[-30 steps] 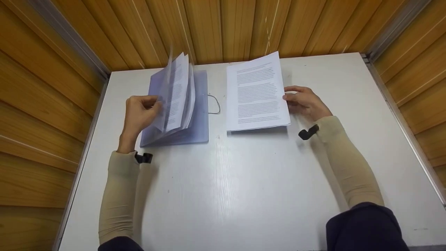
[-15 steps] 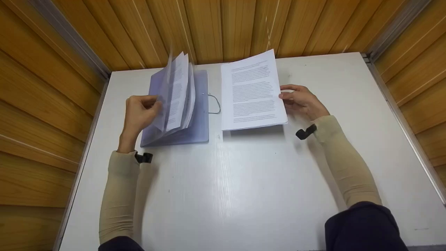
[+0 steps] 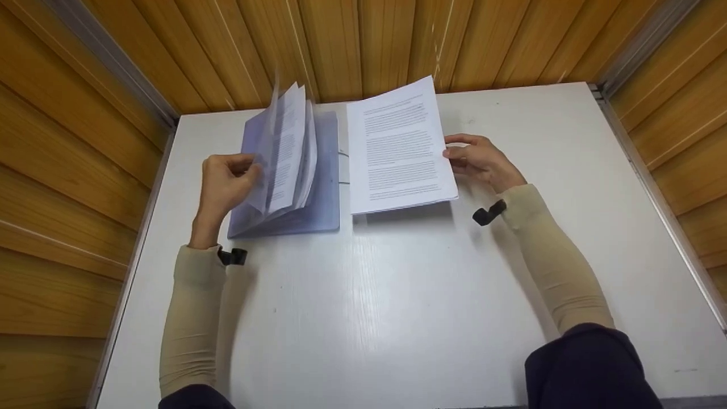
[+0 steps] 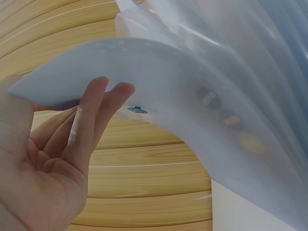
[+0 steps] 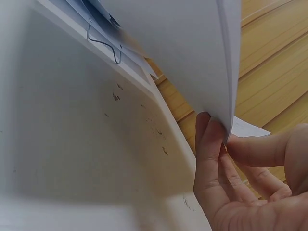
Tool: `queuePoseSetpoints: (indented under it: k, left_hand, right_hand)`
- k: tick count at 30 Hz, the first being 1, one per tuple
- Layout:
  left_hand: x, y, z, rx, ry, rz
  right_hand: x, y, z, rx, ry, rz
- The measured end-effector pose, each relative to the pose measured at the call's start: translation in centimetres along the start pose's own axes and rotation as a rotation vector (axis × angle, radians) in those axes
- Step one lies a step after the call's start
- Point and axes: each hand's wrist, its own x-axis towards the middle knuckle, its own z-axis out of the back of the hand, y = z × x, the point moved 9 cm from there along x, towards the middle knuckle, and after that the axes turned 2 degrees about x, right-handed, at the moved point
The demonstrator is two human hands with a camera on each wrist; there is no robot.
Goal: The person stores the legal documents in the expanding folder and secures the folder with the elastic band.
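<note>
A bluish translucent folder (image 3: 326, 199) lies opened on the left of the table, its clear sleeves and printed sheets fanned upright. My left hand (image 3: 224, 184) pinches the folder's translucent cover (image 4: 159, 62) at its left edge and keeps it raised. To the right, a stack of printed paper (image 3: 400, 147) is tilted, its right side lifted off the table. My right hand (image 3: 480, 162) pinches that stack by its right edge, thumb on top and fingers beneath, as the right wrist view also shows. The stack's left edge sits close to the folder's right edge.
A thin dark elastic loop (image 5: 103, 42) sticks out from the folder's right edge, partly covered by the stack in the head view. The white table (image 3: 352, 318) ends at wood-slat walls (image 3: 386, 51) at the back and sides.
My right hand has moved left with the paper stack, bringing it up to the folder and over part of the elastic loop. The left hand stays nearly still with the cover.
</note>
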Motion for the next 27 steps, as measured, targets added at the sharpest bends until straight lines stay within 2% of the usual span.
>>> queuePoseSetpoints:
  k: [9, 19, 27]
  left_hand:
    - [-0.2, -0.1, 0.2, 0.007, 0.002, -0.004]
    - [-0.3, -0.4, 0.5, -0.021, -0.018, -0.040]
    - [-0.5, -0.3, 0.5, -0.015, -0.019, -0.033]
  right_hand:
    - [0.5, 0.5, -2.1, 0.020, 0.021, 0.001]
    - [0.8, 0.7, -4.0, 0.046, 0.062, 0.027]
    - [0.9, 0.7, -5.3, 0.071, 0.074, 0.023]
